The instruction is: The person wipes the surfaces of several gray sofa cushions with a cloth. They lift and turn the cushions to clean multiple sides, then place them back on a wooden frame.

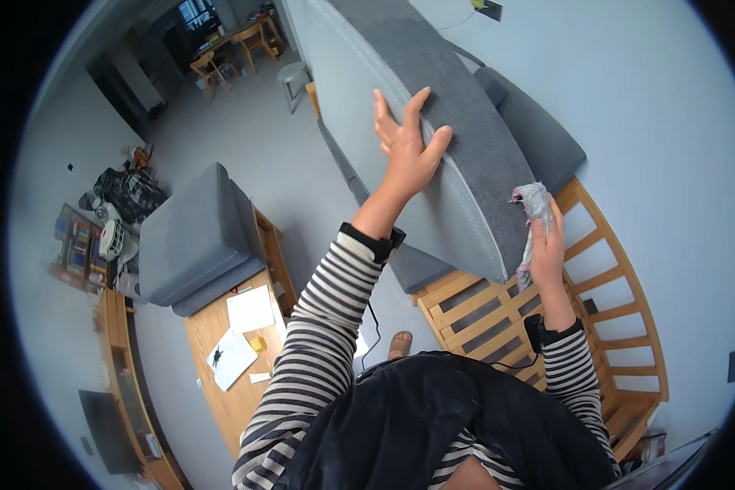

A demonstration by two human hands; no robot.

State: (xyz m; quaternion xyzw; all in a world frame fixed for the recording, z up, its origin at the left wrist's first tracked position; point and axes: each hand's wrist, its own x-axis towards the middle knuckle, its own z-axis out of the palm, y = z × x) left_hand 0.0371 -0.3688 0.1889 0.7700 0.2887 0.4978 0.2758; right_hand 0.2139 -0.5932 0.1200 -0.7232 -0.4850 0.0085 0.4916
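A large grey sofa cushion (465,116) stands tilted on its edge before me, its pale underside turned left and a zipper along the seam. My left hand (410,147) lies against the seam with fingers spread, over the zipper. In my right hand (546,245) is a crumpled grey cloth with pink edges (534,202), which rests against the lower right end of the cushion. The wooden slatted seat (484,312) of the sofa frame shows below the cushion.
On the right curves the sofa's wooden backrest (618,269). Behind the held cushion leans another grey cushion (539,122). To the left, stacked grey cushions (190,239) sit on a wooden table (208,331) with papers (251,309). A grey stool (293,73) stands farther off.
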